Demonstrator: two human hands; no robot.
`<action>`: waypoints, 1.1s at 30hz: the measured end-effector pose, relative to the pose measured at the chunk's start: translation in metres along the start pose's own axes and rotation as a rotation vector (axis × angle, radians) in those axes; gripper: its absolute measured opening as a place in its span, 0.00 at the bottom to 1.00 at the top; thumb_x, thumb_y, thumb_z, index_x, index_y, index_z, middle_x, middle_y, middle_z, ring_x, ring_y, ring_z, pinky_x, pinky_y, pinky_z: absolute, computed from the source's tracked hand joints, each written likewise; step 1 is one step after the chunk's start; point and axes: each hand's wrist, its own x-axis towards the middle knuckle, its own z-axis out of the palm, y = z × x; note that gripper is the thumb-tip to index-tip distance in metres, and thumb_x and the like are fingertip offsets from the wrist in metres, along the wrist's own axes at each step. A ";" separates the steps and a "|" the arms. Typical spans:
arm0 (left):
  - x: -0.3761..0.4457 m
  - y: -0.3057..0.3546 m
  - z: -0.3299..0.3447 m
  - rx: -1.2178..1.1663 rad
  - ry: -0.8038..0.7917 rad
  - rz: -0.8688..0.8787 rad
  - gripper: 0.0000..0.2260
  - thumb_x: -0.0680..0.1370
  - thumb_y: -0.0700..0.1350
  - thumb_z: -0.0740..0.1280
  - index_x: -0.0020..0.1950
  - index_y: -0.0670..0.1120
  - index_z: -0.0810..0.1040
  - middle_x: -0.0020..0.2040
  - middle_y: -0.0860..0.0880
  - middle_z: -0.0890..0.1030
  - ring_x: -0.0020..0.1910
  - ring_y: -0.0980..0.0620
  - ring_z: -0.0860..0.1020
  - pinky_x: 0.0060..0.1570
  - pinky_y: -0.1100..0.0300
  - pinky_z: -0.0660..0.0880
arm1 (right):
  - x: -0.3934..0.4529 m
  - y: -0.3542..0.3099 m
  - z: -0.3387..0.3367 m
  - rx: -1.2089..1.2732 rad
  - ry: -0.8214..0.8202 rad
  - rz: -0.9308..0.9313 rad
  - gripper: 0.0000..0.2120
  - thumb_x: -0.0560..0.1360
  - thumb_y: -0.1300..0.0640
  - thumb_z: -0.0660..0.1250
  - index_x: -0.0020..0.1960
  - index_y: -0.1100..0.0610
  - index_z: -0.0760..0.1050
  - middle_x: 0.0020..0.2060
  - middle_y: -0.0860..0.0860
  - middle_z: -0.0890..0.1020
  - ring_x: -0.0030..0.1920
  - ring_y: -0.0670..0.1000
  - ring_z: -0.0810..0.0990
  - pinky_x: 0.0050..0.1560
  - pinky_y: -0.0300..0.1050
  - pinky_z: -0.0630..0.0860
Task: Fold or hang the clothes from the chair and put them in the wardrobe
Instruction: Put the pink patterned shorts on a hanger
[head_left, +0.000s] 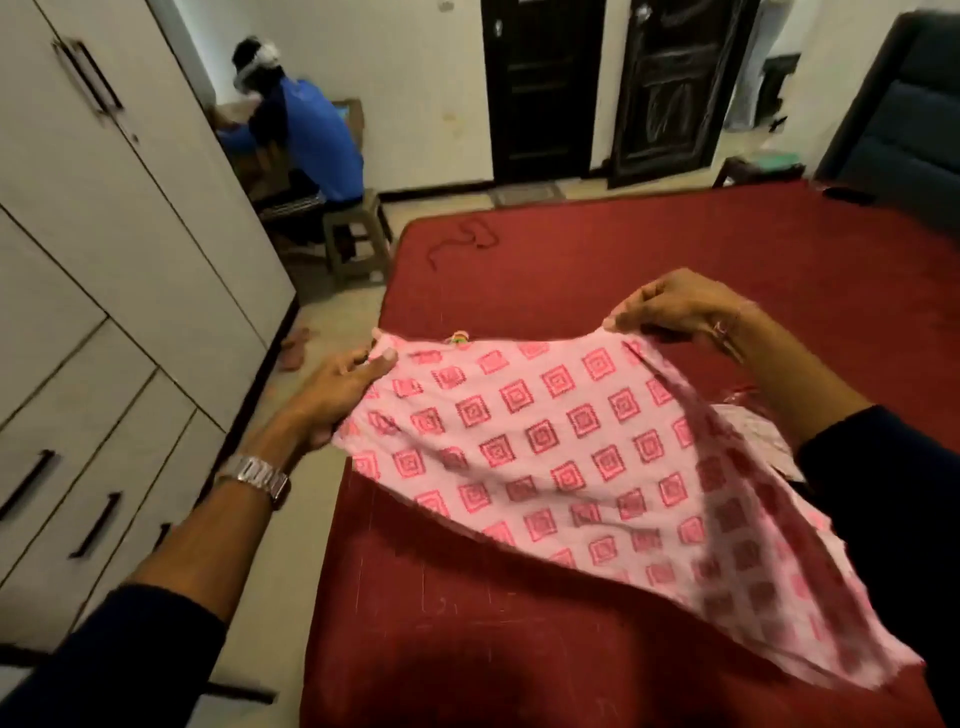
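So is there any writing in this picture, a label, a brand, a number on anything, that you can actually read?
None can be read.
Pink cloth: only a printed pattern of squares, no letters.
Wristwatch: only its metal band shows, no dial or brand visible.
Wardrobe: plain doors and handles, no label.
Dark doors: carved or patterned panels, no signs.
Small screen by the seated person: too small and blurred to tell.

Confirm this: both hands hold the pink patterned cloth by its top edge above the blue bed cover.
Not quite. The head view shows the left hand and right hand holding the pink patterned cloth by its top edge, but the bed cover is dark red, not blue.
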 end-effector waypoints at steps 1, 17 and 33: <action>0.016 -0.044 -0.005 0.001 0.019 -0.069 0.08 0.82 0.44 0.64 0.55 0.42 0.80 0.49 0.40 0.86 0.38 0.49 0.85 0.37 0.54 0.83 | 0.030 0.021 0.030 -0.052 -0.046 0.026 0.05 0.71 0.56 0.78 0.45 0.56 0.86 0.38 0.51 0.85 0.37 0.47 0.77 0.36 0.38 0.74; 0.107 -0.478 -0.065 0.569 0.280 -0.093 0.21 0.77 0.67 0.62 0.54 0.50 0.76 0.43 0.52 0.83 0.40 0.51 0.81 0.38 0.49 0.78 | 0.214 0.299 0.404 -0.078 0.177 0.051 0.03 0.78 0.60 0.70 0.50 0.54 0.82 0.42 0.45 0.82 0.43 0.43 0.80 0.47 0.37 0.76; 0.124 -0.468 -0.078 0.866 0.461 -0.073 0.18 0.81 0.61 0.60 0.59 0.47 0.70 0.38 0.46 0.79 0.33 0.46 0.74 0.31 0.56 0.66 | 0.269 0.265 0.431 0.055 0.283 -0.093 0.09 0.77 0.71 0.65 0.49 0.60 0.80 0.44 0.52 0.85 0.42 0.44 0.82 0.42 0.29 0.77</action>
